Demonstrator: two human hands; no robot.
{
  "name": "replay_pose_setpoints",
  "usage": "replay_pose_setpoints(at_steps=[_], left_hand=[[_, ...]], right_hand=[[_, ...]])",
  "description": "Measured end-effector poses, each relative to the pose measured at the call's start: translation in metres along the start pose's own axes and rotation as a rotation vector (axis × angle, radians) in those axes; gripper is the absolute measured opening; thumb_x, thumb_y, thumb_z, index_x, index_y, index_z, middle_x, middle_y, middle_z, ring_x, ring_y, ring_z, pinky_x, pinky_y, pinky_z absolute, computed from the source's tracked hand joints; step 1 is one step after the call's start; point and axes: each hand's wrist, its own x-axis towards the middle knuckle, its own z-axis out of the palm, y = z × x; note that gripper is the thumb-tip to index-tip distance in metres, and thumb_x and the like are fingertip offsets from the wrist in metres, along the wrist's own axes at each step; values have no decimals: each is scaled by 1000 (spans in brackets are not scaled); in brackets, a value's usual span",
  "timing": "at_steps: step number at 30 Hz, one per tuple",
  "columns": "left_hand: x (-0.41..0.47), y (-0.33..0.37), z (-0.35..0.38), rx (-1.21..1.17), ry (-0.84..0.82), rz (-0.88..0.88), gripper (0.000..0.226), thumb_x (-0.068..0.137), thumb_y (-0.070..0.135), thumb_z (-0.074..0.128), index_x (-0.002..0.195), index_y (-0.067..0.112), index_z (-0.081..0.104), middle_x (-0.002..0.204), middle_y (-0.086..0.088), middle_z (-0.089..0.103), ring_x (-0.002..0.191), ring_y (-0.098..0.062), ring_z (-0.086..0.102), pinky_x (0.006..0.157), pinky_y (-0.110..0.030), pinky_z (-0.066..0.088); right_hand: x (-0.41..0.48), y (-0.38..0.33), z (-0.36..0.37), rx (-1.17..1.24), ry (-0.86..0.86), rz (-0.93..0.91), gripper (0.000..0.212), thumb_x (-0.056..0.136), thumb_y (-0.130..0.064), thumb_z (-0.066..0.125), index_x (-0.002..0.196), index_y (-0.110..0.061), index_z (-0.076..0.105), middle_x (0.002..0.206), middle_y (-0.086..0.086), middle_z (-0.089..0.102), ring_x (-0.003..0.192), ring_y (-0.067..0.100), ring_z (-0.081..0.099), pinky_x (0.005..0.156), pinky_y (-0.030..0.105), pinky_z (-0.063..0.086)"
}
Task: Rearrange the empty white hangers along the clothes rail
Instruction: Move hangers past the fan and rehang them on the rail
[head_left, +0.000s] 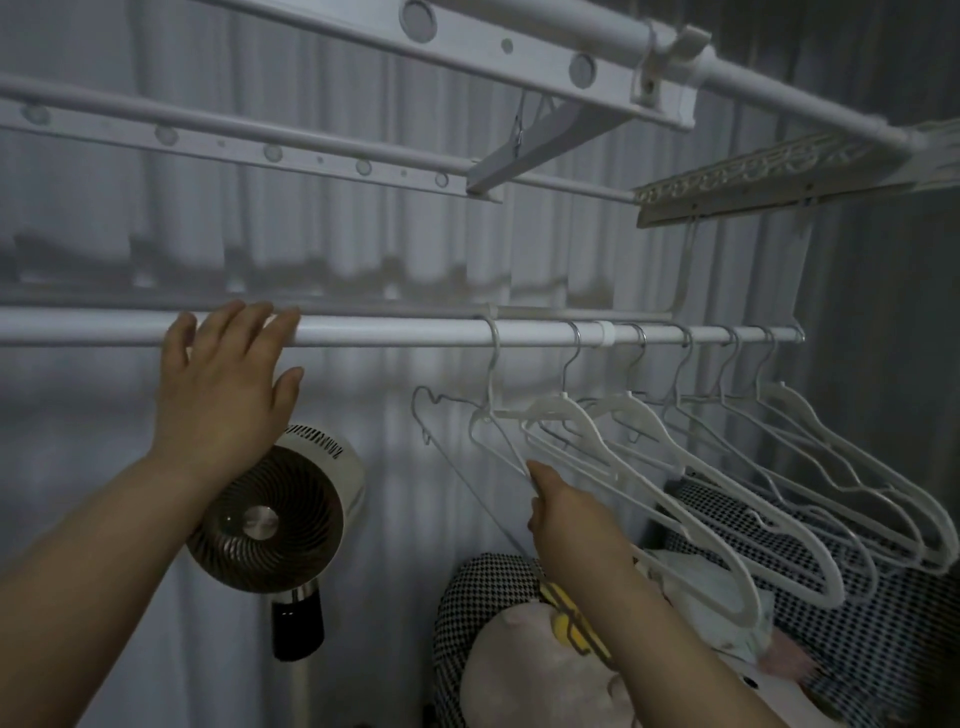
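A white clothes rail (395, 331) runs across the view at mid height. Several empty white hangers (727, 467) hang from its right half, their hooks spaced along it. My left hand (223, 384) rests on the rail's left part with straight fingers laid over the top and the thumb below. My right hand (561, 512) pinches the lower arm of the leftmost hanger (493, 415), whose hook sits on the rail near the middle. The left stretch of rail between my hands carries no hangers.
A round white fan (270, 514) on a stand is below the rail, under my left hand. Checkered cushions (852, 613) and a soft toy (524, 670) lie low right. White rack bars (311, 150) and a folded drying frame (769, 176) are overhead. Curtains hang behind.
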Motion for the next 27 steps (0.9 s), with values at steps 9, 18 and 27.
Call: replay_pose_setpoints(at_steps=[9,18,27], left_hand=[[1,1,2,-3,-20,-14,62,76,39,31,121,2,53,121,-25,57,118,-42,47,102,-58,24],[1,2,-1,-4,-72,-18,68,74,43,30,123,1,51,125,-26,55,121,-43,45,102,-59,24],[-18,-6,-21,-145,-27,-105,65,75,43,32,119,2,57,126,-24,55,122,-41,46,104,-52,26]], right_hand=[[8,13,-2,74,32,37,53,94,-5,32,143,-25,26,120,15,59,106,30,58,85,33,47],[10,14,-2,49,33,5,48,95,-7,32,141,-23,32,125,12,57,111,25,56,88,29,45],[2,-15,-27,214,339,-237,44,91,-24,51,134,-15,44,137,2,48,128,20,39,100,22,29]])
